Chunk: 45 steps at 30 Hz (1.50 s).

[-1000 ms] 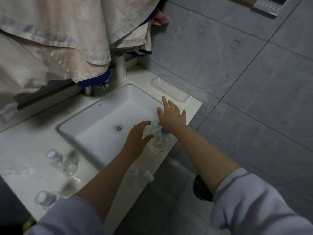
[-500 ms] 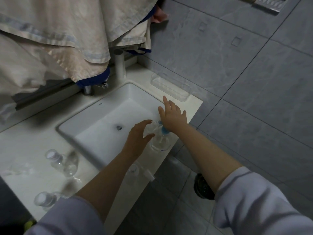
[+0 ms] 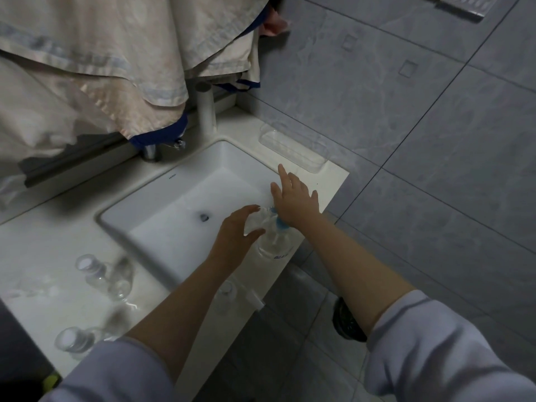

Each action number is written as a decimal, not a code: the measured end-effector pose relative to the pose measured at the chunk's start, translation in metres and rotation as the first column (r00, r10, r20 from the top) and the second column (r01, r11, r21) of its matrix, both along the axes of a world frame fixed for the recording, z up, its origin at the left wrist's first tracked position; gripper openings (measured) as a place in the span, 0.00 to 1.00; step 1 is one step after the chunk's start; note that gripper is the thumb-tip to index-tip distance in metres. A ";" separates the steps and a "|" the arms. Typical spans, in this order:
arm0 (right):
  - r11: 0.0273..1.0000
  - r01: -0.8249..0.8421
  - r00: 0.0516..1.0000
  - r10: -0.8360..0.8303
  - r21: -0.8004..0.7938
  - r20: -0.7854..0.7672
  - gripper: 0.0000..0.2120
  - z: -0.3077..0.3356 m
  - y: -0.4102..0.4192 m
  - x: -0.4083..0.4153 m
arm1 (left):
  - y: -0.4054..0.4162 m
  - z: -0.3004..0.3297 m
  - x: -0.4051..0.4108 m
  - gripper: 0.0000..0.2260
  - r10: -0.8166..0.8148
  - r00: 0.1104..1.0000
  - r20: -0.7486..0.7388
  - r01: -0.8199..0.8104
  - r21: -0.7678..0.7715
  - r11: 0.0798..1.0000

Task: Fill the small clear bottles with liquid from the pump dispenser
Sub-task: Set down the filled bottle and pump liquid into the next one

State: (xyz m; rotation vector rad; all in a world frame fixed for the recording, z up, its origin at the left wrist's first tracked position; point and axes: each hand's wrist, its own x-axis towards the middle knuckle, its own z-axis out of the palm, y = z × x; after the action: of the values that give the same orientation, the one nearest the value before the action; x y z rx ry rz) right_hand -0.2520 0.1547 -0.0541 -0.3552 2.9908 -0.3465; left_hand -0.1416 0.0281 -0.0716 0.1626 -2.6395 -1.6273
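A white table (image 3: 43, 250) holds a sunken sink (image 3: 179, 198) beside grey wall tiles. Left of the sink stand clear bottles (image 3: 87, 266). At its right rim, the left hand (image 3: 235, 236) grasps a small bottle (image 3: 255, 223) while the right hand (image 3: 294, 200), fingers released and straight, presses the pump dispenser (image 3: 275, 242).

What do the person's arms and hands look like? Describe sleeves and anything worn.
Both forearms are bare. Loose pale lavender-grey sleeves are pushed up near the elbows: the left sleeve and the right sleeve. The left hand and right hand show no gloves, rings or watch.
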 end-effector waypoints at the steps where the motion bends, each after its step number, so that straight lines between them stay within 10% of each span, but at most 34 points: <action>1: 1.000 0.011 1.000 -0.011 -0.007 0.001 0.27 -0.002 0.000 0.001 | 0.000 -0.001 0.001 0.22 0.008 1.000 -0.012 -0.008 -0.004 1.000; 6: 1.000 0.015 0.999 -0.015 -0.002 0.040 0.27 -0.006 -0.001 0.002 | 0.000 0.003 -0.006 0.41 -0.124 0.989 0.075 0.119 0.061 0.991; 12: 1.000 -0.020 1.000 0.020 0.018 -0.019 0.28 0.005 0.002 -0.004 | 0.000 0.010 -0.004 0.21 -0.076 0.996 0.041 0.075 0.025 0.997; 17: 1.000 0.015 1.000 -0.015 -0.017 -0.012 0.26 -0.004 0.000 0.000 | 0.002 0.011 -0.006 0.44 -0.104 0.994 -0.015 0.103 -0.043 0.994; 28: 1.000 -0.001 1.000 0.002 0.026 -0.025 0.28 0.003 0.002 -0.002 | -0.001 -0.004 -0.005 0.23 0.000 1.000 -0.021 0.000 0.009 1.000; 45: 1.000 0.017 1.000 -0.017 -0.014 -0.005 0.27 -0.002 -0.001 0.001 | -0.002 -0.013 -0.012 0.22 0.029 0.996 -0.087 -0.031 -0.020 0.999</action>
State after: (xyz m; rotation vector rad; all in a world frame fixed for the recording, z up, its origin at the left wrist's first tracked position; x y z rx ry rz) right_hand -0.2510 0.1541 -0.0558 -0.3330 2.9995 -0.3683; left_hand -0.1532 0.0263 -0.0841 0.1277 -2.5763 -1.5602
